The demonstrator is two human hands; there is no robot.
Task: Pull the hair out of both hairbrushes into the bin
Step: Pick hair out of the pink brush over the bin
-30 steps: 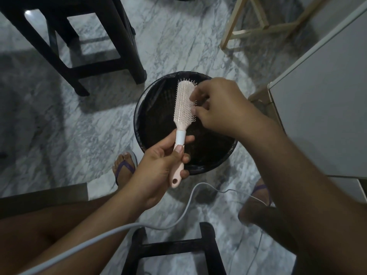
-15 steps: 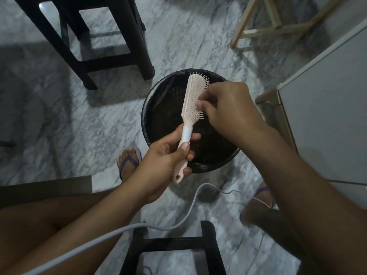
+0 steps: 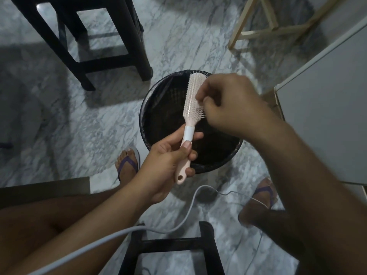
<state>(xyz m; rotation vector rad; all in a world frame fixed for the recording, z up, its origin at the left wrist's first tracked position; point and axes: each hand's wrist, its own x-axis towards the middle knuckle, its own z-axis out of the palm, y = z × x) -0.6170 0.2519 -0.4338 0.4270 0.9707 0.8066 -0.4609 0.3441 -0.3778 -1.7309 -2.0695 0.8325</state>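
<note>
A pale pink hairbrush (image 3: 192, 100) with a white collar is held upright over a round black bin (image 3: 151, 108) on the marble floor. My left hand (image 3: 168, 157) grips its handle from below. Above and to the right, my right hand (image 3: 228, 104) pinches among the bristles on the brush's right side, fingers closed; whether hair is between them cannot be made out. Only this one brush is in view.
A black stool (image 3: 83, 36) stands at the back left, and another black stool frame (image 3: 170, 245) is right below me. A light wooden frame (image 3: 268, 30) is at the back right, a white cabinet (image 3: 327, 116) at right. A grey cable (image 3: 190, 207) crosses the floor between my feet.
My right hand's fingers have shifted a little up the bristles. The brush stays over the bin in my left hand, with the view drifting slightly.
</note>
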